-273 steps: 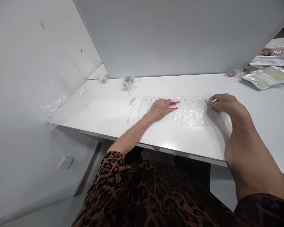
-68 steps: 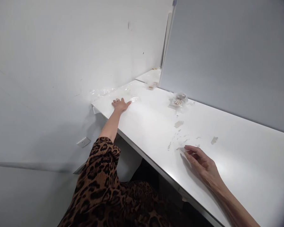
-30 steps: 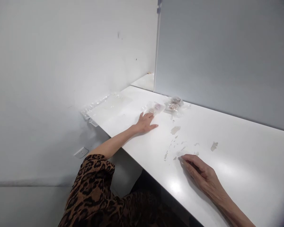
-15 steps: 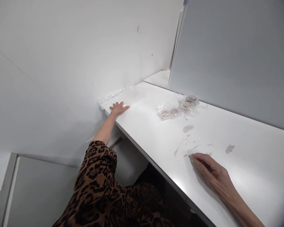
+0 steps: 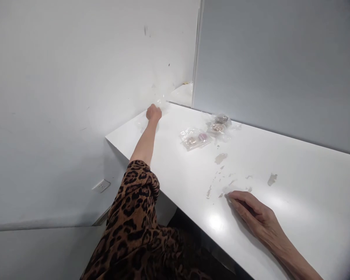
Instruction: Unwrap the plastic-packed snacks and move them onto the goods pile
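In the lower right of the frame the right hand (image 5: 255, 214) is low over the white worktop (image 5: 303, 182), thumb and fingertips drawn narrowly together beside worn patches (image 5: 221, 158), though I cannot tell whether anything is pinched between them. Farther off, just right of the frame's centre, a flat clear packet (image 5: 195, 139) with a pink piece inside lies just beside a clear bundle (image 5: 220, 124) of brownish pieces. Left of centre in the upper half, the left hand (image 5: 154, 112) is closed around blurred clear plastic (image 5: 160, 100) near the wall (image 5: 84, 70).
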The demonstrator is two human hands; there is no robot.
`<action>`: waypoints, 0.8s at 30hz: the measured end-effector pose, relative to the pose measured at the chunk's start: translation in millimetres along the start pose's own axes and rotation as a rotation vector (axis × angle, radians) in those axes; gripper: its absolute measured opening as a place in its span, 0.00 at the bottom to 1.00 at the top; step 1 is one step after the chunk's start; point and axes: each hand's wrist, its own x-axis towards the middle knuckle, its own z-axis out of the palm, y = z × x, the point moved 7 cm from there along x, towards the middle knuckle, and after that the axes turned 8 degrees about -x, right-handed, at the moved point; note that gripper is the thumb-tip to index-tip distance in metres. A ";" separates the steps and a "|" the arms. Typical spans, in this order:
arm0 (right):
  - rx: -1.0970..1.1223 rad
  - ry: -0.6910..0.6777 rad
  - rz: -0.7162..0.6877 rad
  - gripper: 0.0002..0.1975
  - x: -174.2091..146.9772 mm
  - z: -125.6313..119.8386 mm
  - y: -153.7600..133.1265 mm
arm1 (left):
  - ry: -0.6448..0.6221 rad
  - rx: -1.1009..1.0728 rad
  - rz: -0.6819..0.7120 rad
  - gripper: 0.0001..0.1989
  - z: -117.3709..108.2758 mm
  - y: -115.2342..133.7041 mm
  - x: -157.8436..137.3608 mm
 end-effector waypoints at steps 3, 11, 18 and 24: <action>0.003 -0.003 -0.012 0.13 0.5 0.1 -2.4 | -0.185 -0.001 0.066 0.36 35.3 57.6 0.6; 0.035 -0.002 -0.061 0.12 1.6 0.9 -5.2 | -0.478 -0.152 0.592 0.42 112.9 174.0 -131.0; 0.049 -0.004 -0.092 0.13 9.0 1.9 -12.2 | -0.636 -0.196 0.358 0.44 161.2 216.8 -168.2; 0.096 0.005 -0.090 0.14 14.3 1.7 -16.6 | -0.525 -0.070 0.439 0.26 155.8 233.5 -203.6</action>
